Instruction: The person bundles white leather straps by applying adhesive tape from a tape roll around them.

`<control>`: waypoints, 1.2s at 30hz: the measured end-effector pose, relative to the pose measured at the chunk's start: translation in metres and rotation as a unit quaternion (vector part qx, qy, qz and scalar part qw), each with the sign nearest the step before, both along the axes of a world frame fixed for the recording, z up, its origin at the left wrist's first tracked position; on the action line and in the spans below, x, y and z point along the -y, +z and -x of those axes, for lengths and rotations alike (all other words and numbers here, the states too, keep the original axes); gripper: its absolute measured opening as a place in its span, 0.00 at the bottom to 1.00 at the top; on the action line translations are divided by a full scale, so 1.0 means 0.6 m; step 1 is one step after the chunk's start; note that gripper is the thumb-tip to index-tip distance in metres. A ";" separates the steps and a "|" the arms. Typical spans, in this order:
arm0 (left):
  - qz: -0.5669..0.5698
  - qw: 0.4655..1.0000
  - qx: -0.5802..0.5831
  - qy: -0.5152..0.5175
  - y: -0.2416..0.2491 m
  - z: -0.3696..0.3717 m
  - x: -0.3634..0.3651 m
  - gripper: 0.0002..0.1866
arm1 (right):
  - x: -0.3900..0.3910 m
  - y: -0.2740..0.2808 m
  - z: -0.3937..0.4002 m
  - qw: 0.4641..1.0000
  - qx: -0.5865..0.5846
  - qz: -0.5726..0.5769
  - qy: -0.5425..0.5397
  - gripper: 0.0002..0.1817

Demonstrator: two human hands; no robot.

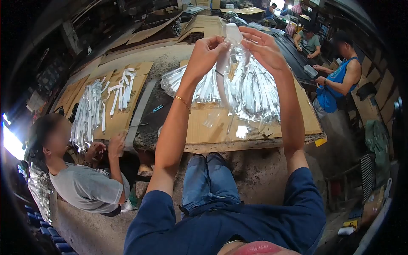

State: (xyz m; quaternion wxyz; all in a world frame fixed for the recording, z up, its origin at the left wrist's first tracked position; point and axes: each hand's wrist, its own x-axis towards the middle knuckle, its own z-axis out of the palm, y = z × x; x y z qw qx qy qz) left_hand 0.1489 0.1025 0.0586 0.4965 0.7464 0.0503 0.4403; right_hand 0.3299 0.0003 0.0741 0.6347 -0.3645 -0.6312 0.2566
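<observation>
My left hand (pixel 205 56) is raised over the far side of the table, thumb and finger pinched on a pale white strip (pixel 222 78) that seems to be in clear plastic. The strip hangs down, and its broad white upper end stands between my hands. My right hand (pixel 265 50) holds the same upper end from the other side, fingers bent around it. Below both hands, a fanned pile of white strips in clear plastic (pixel 257 91) lies on a cardboard sheet (pixel 204 138).
A blue-handled tool (pixel 157 109) lies left of my forearm. More white strips (pixel 87 108) cover cardboard at the left, where a person in grey (pixel 87 185) sits. At the right, a person in a blue top (pixel 345 78) works at a dark table (pixel 293 55). Others sit farther back.
</observation>
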 end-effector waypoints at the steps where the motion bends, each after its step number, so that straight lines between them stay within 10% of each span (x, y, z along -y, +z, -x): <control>1: 0.012 1.000 -0.015 -0.014 0.006 0.002 0.008 0.10 | 0.011 0.006 0.005 1.000 -0.006 -0.002 -0.022 0.28; 8: -0.045 0.998 -0.038 0.013 0.006 -0.008 0.030 0.08 | 0.045 0.026 -0.012 0.986 0.070 0.018 -0.147 0.24; 28: -0.156 0.957 -0.065 0.234 -0.065 0.033 0.059 0.23 | 0.021 -0.033 0.039 0.989 0.123 0.084 0.010 0.11; 32: 0.029 0.992 -0.118 -0.030 -0.208 0.050 -0.010 0.20 | -0.026 -0.047 0.019 0.983 0.103 0.106 -0.109 0.17; 36: 0.268 0.907 -0.224 -0.234 -0.409 0.125 0.024 0.17 | -0.144 -0.081 -0.053 0.990 -0.012 0.077 -0.119 0.18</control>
